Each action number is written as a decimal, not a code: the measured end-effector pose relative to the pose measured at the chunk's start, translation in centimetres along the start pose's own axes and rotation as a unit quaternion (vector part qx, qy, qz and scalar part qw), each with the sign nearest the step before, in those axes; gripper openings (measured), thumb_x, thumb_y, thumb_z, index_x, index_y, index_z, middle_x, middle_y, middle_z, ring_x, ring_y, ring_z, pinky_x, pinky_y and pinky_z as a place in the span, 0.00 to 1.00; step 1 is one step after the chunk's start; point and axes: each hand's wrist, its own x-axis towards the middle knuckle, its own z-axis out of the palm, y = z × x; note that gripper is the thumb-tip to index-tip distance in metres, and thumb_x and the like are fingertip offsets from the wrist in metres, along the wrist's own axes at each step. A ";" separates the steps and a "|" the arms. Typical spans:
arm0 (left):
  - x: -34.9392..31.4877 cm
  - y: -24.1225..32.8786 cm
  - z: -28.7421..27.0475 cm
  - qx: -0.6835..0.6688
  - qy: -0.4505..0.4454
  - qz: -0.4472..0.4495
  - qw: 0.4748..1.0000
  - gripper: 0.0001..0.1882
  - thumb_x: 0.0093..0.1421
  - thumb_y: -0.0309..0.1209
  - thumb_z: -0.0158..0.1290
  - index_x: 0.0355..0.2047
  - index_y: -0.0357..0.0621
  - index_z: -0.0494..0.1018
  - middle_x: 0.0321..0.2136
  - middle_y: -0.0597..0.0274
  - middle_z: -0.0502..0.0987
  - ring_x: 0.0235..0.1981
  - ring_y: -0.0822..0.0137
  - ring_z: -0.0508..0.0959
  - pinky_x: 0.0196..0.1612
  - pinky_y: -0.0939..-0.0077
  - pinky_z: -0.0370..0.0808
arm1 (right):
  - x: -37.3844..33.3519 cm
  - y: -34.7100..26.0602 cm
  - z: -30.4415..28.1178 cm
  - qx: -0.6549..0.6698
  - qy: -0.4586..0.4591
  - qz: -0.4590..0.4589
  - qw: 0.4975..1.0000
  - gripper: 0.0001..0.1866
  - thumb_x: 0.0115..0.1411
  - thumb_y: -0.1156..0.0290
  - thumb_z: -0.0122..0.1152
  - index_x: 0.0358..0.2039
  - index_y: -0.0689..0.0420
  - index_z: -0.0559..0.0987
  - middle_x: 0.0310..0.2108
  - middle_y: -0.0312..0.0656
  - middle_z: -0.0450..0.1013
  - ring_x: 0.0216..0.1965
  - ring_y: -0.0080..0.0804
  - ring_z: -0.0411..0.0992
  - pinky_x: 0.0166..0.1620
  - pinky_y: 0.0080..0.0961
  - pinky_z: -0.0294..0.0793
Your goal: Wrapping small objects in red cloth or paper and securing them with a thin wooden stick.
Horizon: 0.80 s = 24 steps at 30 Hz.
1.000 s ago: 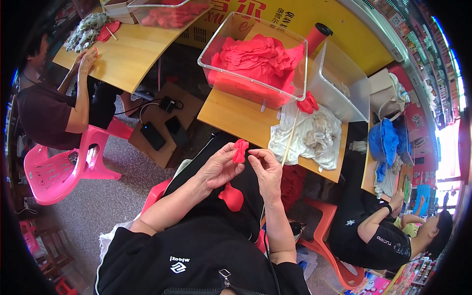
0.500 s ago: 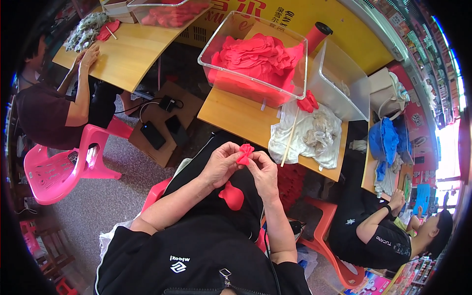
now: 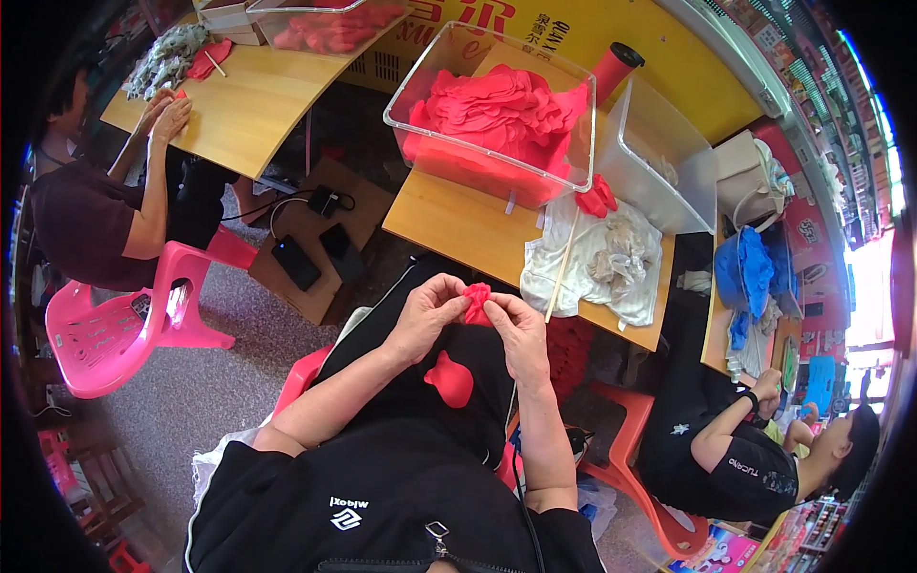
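Note:
Above my lap, a small gathered red cloth flower point(image 3: 478, 303) is pinched between the fingertips of both hands. Its folds look ruffled and layered. My left hand point(image 3: 432, 315) grips its left side, and my right hand point(image 3: 519, 334) grips its right side with thumb and fingers. A flat, rounded red cloth piece point(image 3: 449, 380) lies on my dark trousers just below the hands. Beyond them, on the table, a clear plastic bin point(image 3: 497, 155) holds a heap of red cloth pieces point(image 3: 501, 105). The inner fingers of both hands are partly hidden.
On the wooden table point(image 3: 458, 205) lie a white cloth point(image 3: 554, 258), a thin stick point(image 3: 564, 263), a red bundle point(image 3: 597, 198) and a second clear bin point(image 3: 664, 153). One co-worker point(image 3: 95, 201) sits left on a pink chair point(image 3: 110, 334), another point(image 3: 735, 439) right.
My hands have drawn slightly apart, and the red flower between them looks wider and more spread. The cloth piece on my lap stays put. The left co-worker's hands have shifted a little.

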 end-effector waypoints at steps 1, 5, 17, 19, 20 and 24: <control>0.0 0.0 -0.1 0.009 -0.008 -0.003 1.000 0.05 0.62 0.27 0.53 0.36 0.42 0.70 0.30 0.69 0.73 0.30 0.79 0.73 0.34 0.84 0.73 | 0.0 0.1 -0.2 0.004 -0.003 -0.002 1.000 0.07 0.61 0.73 0.58 0.37 0.64 0.78 0.31 0.33 0.74 0.32 0.16 0.71 0.39 0.14 0.71; -0.3 0.2 -0.3 -0.049 -0.028 -0.058 0.997 0.05 0.62 0.27 0.52 0.38 0.42 0.69 0.32 0.68 0.73 0.31 0.78 0.74 0.35 0.83 0.74 | -0.1 0.2 -0.2 0.019 0.006 -0.003 1.000 0.05 0.60 0.75 0.59 0.35 0.64 0.78 0.29 0.33 0.74 0.30 0.15 0.71 0.36 0.13 0.71; -0.9 0.3 0.7 0.059 -0.023 -0.025 0.998 0.14 0.62 0.25 0.51 0.48 0.36 0.69 0.41 0.57 0.76 0.40 0.70 0.78 0.40 0.76 0.79 | -0.6 -0.4 0.9 -0.218 0.104 -0.098 0.965 0.06 0.56 0.74 0.61 0.28 0.64 0.77 0.25 0.37 0.73 0.29 0.19 0.70 0.36 0.19 0.70; -0.8 0.2 0.5 0.050 -0.025 -0.024 0.998 0.13 0.63 0.26 0.50 0.47 0.36 0.70 0.39 0.56 0.77 0.38 0.69 0.79 0.40 0.76 0.79 | -0.7 -0.1 0.4 -0.226 0.084 -0.100 0.965 0.06 0.58 0.74 0.60 0.30 0.64 0.78 0.27 0.35 0.74 0.30 0.18 0.71 0.36 0.17 0.70; -0.7 0.2 0.3 0.041 -0.028 -0.023 0.998 0.12 0.64 0.27 0.49 0.46 0.36 0.71 0.37 0.56 0.78 0.36 0.69 0.80 0.39 0.76 0.79 | -0.7 0.2 0.2 -0.116 0.056 -0.071 0.989 0.06 0.60 0.73 0.60 0.33 0.64 0.78 0.29 0.34 0.74 0.31 0.17 0.71 0.37 0.16 0.69; -0.8 0.8 0.2 -0.009 -0.042 -0.089 0.995 0.14 0.65 0.30 0.48 0.47 0.35 0.71 0.35 0.54 0.79 0.33 0.67 0.80 0.38 0.77 0.78 | -0.7 0.2 -0.5 -0.006 0.028 -0.058 0.998 0.09 0.62 0.72 0.58 0.39 0.64 0.77 0.34 0.33 0.74 0.35 0.16 0.70 0.41 0.13 0.69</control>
